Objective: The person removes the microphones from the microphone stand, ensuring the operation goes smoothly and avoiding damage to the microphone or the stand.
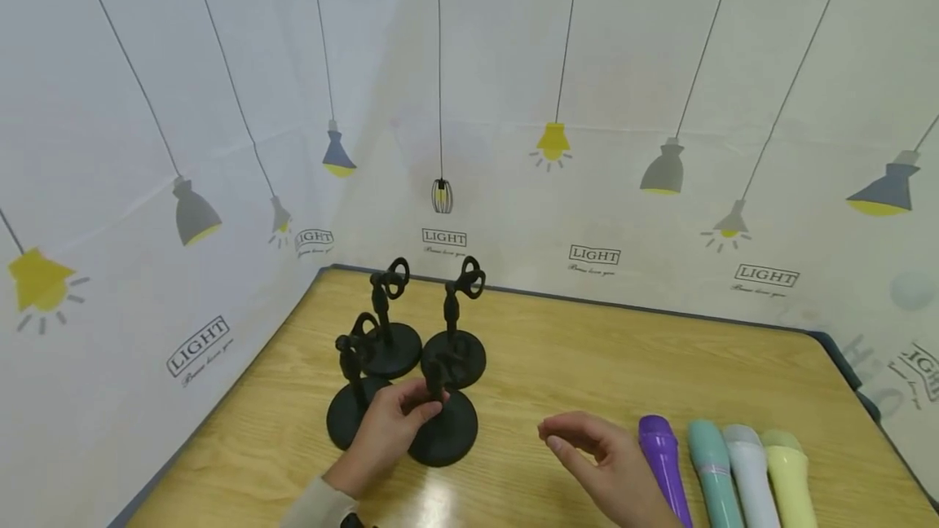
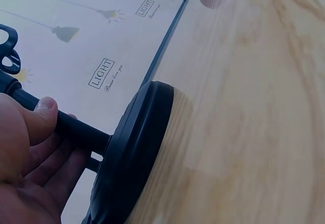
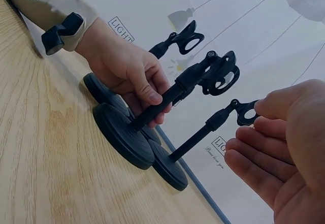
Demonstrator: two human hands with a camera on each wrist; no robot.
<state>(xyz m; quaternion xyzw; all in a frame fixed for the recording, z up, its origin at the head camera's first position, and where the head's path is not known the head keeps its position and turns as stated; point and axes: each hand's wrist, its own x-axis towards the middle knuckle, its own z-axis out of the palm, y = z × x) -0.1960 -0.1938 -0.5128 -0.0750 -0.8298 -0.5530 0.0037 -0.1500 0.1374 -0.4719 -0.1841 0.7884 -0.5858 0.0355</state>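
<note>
My left hand [image 1: 389, 424] grips the upright pole of the nearest black microphone stand [image 1: 449, 435], thumb on one side and fingers on the other. In the left wrist view that stand's round base [image 2: 134, 148] is down at the wooden tabletop. Close around it stand more black microphone stands: one to the left [image 1: 345, 418], one at the back left [image 1: 396, 349] and one behind [image 1: 464, 349]. Each has a clip on top. To the right, my right hand [image 1: 609, 463] hovers over the table with loosely bent fingers and nothing in them.
Several microphones lie side by side at the right: purple [image 1: 663, 455], teal [image 1: 711, 463], white [image 1: 750, 471] and yellow [image 1: 790, 475]. The wooden table [image 1: 587, 349] has a dark edge. A white sheet [image 1: 499, 47] printed with lamps hangs behind and along the left.
</note>
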